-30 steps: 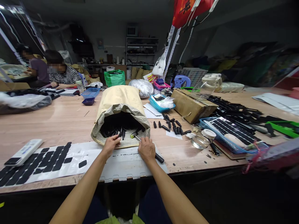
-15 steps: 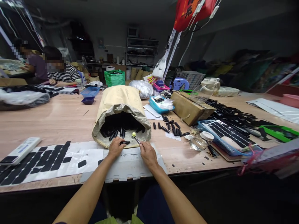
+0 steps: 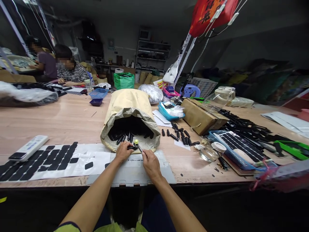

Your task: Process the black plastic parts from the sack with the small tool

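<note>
A tan paper sack [image 3: 127,104] lies on its side on the wooden table [image 3: 60,122], its open mouth facing me and full of small black tubular parts [image 3: 125,137]. My left hand [image 3: 123,151] is closed on one black part [image 3: 132,148] just in front of the sack's mouth. My right hand [image 3: 150,163] is closed on a thin tool with a yellow-green tip [image 3: 136,142]; the tip sits right at the held part. Both hands rest over a white sheet [image 3: 135,167] at the table's front edge.
Black pads on white backing [image 3: 48,161] and a white remote [image 3: 27,147] lie at left. Loose black parts [image 3: 180,134], a glass dish [image 3: 207,154], a cardboard box [image 3: 201,117], a blue tray with a solar panel [image 3: 238,146] sit at right. Two people sit at far left.
My left hand pulled one black part out of the sack. My right hand drew back and lifted the tool, so its tip now meets the part.
</note>
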Demonstrator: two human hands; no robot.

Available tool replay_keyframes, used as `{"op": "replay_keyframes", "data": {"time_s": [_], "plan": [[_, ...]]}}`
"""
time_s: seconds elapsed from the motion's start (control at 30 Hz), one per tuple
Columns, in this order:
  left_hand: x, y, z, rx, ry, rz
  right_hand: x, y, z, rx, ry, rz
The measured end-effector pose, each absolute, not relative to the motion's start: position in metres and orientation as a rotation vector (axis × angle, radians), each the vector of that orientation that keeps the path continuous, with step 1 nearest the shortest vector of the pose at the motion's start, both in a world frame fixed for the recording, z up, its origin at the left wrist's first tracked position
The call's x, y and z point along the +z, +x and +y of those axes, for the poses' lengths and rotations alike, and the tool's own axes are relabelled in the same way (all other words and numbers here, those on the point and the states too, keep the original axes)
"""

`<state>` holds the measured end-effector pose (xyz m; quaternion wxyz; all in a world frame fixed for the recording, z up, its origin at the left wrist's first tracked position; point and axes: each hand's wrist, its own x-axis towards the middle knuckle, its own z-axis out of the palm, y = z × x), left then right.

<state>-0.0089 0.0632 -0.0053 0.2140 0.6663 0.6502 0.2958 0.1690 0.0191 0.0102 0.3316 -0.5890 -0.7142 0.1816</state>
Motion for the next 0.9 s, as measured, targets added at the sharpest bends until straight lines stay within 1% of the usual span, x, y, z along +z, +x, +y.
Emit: {"op": "replay_keyframes", "data": {"time_s": [0.23,0.37,0.47,0.6,0.7,0.8,0.9], "plan": [[-0.006,-0.009,0.063,0.854,1.756,1.813,0.018,0.172,0.031,0.473,-1.625,-1.907],[-0.005,-0.009,0.062,0.842,1.770,1.807,0.022,0.184,0.050,0.288,-1.810,-1.887],[-0.005,-0.009,0.061,0.820,1.859,1.793,0.015,0.188,0.061,0.122,-1.912,-1.965],[-0.009,-0.010,0.062,0.793,1.887,1.794,0.000,0.186,0.062,-0.067,-1.950,-2.051],[-0.009,-0.011,0.065,0.776,1.894,1.784,-0.007,0.183,0.060,-0.146,-1.957,-2.056],[0.001,-0.010,0.062,0.794,1.865,1.754,-0.008,0.182,0.060,-0.164,-1.960,-2.063],[0.021,-0.005,0.029,0.904,1.850,1.587,-0.009,0.183,0.061,-0.178,-1.945,-2.061]]}}
